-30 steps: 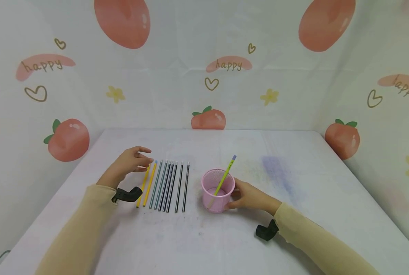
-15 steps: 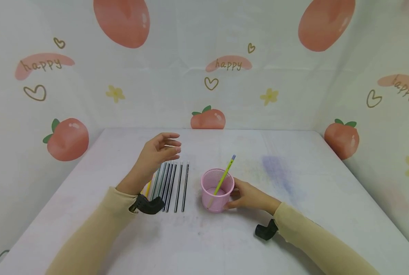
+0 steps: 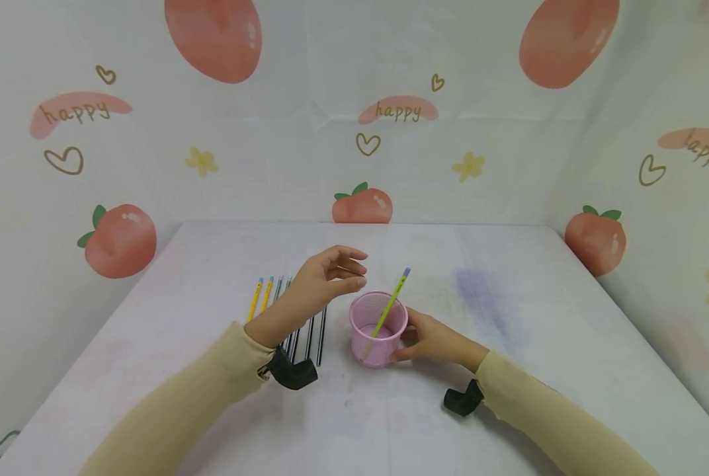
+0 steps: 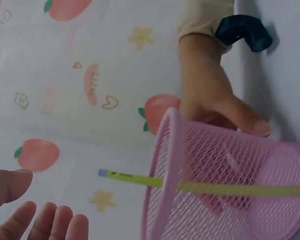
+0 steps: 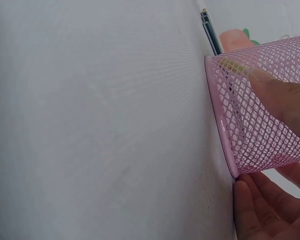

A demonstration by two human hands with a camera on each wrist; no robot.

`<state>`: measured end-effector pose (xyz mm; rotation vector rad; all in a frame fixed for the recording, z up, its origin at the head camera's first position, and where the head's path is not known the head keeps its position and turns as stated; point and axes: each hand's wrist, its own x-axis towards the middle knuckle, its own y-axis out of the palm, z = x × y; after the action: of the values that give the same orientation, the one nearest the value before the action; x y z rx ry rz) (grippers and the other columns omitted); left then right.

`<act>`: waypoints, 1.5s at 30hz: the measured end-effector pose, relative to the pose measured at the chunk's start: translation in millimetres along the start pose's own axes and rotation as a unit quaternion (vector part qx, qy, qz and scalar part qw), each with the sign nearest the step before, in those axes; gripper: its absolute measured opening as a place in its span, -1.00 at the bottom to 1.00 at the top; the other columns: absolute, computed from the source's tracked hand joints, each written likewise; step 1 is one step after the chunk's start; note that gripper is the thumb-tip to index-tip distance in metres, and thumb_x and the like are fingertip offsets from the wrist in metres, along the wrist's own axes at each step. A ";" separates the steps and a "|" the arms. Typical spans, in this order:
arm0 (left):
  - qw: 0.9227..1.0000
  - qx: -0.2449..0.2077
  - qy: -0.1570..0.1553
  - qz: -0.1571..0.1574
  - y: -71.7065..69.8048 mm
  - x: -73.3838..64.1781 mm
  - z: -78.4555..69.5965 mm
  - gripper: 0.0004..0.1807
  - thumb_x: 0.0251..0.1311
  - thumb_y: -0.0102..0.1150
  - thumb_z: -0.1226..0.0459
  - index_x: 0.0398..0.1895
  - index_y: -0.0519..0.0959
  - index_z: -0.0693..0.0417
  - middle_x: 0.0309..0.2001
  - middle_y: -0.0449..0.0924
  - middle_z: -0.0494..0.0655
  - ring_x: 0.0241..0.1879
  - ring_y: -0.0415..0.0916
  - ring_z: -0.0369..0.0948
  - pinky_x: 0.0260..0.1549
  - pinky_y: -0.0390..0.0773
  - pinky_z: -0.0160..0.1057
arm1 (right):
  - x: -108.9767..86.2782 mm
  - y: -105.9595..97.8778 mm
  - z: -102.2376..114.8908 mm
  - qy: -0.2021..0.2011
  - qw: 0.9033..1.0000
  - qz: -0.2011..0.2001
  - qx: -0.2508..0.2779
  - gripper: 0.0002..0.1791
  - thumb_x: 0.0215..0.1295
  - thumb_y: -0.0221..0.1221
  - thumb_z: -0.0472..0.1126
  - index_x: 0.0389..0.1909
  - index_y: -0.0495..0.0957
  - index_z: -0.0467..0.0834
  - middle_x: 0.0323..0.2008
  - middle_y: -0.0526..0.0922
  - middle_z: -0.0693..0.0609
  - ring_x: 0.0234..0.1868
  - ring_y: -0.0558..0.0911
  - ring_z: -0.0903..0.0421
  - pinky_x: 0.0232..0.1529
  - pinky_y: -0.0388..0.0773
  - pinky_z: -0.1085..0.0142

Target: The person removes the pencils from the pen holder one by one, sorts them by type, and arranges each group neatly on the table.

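A pink mesh pencil cup stands upright on the white table. One yellow-green pencil with a purple-blue end leans inside it, its upper part sticking out over the rim. My right hand holds the cup from the right side, with the thumb against the mesh in the right wrist view. My left hand hovers up and to the left of the cup, fingers loosely bent and thumb apart from them. Nothing shows between its fingertips in the left wrist view.
A row of pencils lies left of the cup, partly covered by my left forearm: yellow pencils at the left end, dark pencils at the right. A peach-print cloth hangs behind the table. Each wrist carries a black camera mount.
My left hand has passed from the yellow pencils rightward over the row to near the cup, rising and then dropping a little. My right hand, the cup and its pencil have stayed put.
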<state>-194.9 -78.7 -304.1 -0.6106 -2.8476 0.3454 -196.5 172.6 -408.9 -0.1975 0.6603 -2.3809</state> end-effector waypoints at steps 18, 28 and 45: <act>0.996 0.043 -0.057 0.052 32.0 12.9 6.6 -0.60 0.22 0.20 0.35 0.15 0.49 0.04 0.07 0.57 0.03 0.07 0.54 -0.10 -0.01 0.61 -0.21 | -2.5 -0.1 2.8 0.009 1.000 -0.003 0.004 -0.01 0.02 0.46 -0.18 0.43 0.11 -0.25 0.21 0.49 -0.12 0.16 0.54 -0.06 0.16 0.51 0.27; 0.994 0.082 -0.051 0.059 46.1 24.8 14.0 -0.59 0.18 0.22 0.37 0.13 0.51 0.06 0.00 0.60 -0.01 0.01 0.57 -0.12 -0.02 0.60 -0.20 | -3.6 -0.3 1.5 0.013 1.000 0.004 0.013 -0.02 0.05 0.44 -0.18 0.43 0.10 -0.23 0.21 0.49 -0.13 0.16 0.54 -0.08 0.18 0.52 0.15; 0.981 0.165 -0.022 0.095 62.3 24.2 11.0 -0.80 0.09 0.28 0.48 -0.22 0.60 0.11 -0.32 0.63 -0.07 -0.37 0.54 -0.29 -0.42 0.56 -0.45 | -3.2 -1.2 0.0 0.007 1.000 0.009 -0.007 -0.14 0.10 0.41 -0.14 0.34 0.20 -0.29 0.21 0.49 -0.22 0.18 0.55 -0.14 0.18 0.52 0.12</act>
<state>-195.8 -15.3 -327.6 -0.8122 -2.6870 0.8533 -194.6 175.4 -408.3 -0.1796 0.6833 -2.3641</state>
